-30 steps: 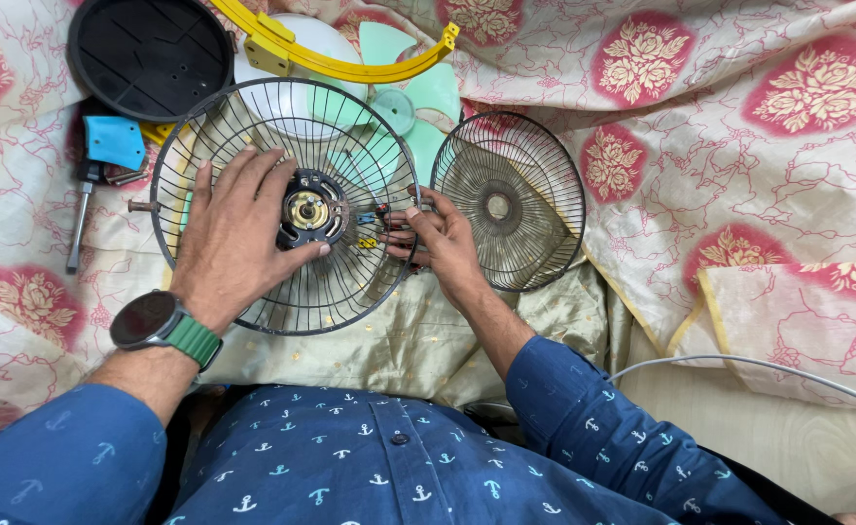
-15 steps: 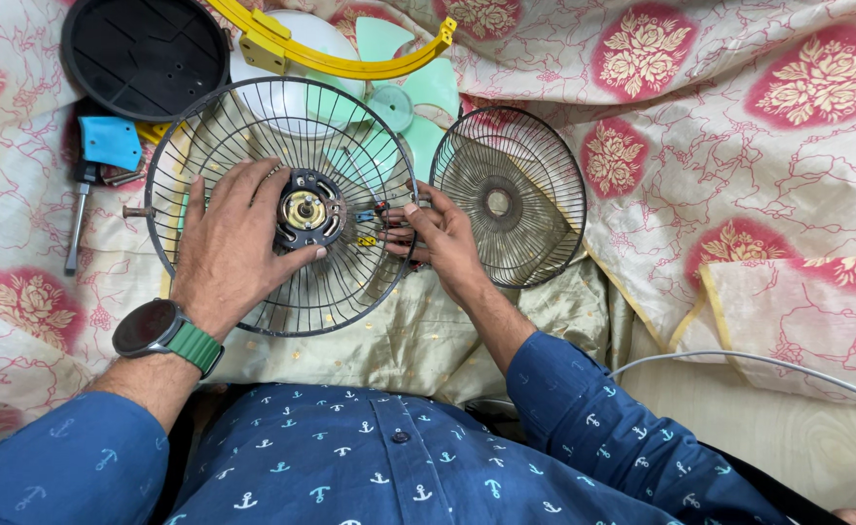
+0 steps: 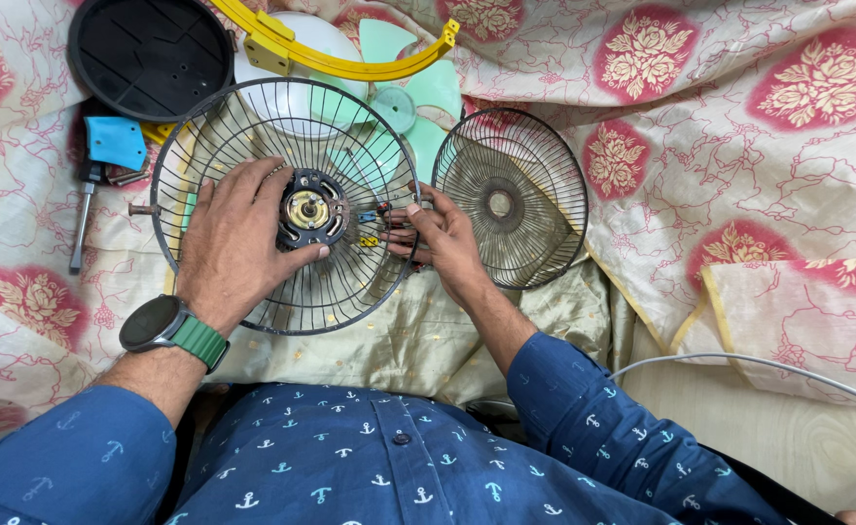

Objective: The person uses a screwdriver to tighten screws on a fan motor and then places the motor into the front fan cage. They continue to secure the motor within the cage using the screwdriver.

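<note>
Fingers of the left hand (image 3: 238, 238) are spread flat over the big wire fan guard (image 3: 282, 204) lying on the floral cloth (image 3: 739, 165), thumb against the round motor hub (image 3: 311, 209) at its centre. Right hand (image 3: 443, 238) fingers pinch small coloured wires (image 3: 370, 219) beside the hub; smaller guard (image 3: 511, 199) sits just right

A cream cloth (image 3: 739, 146) with red flowers is spread out; two wire fan guards (image 3: 340, 292) (image 3: 545, 194), a black disc (image 3: 146, 53) and a screwdriver (image 3: 80, 219) are laid on it.
</note>
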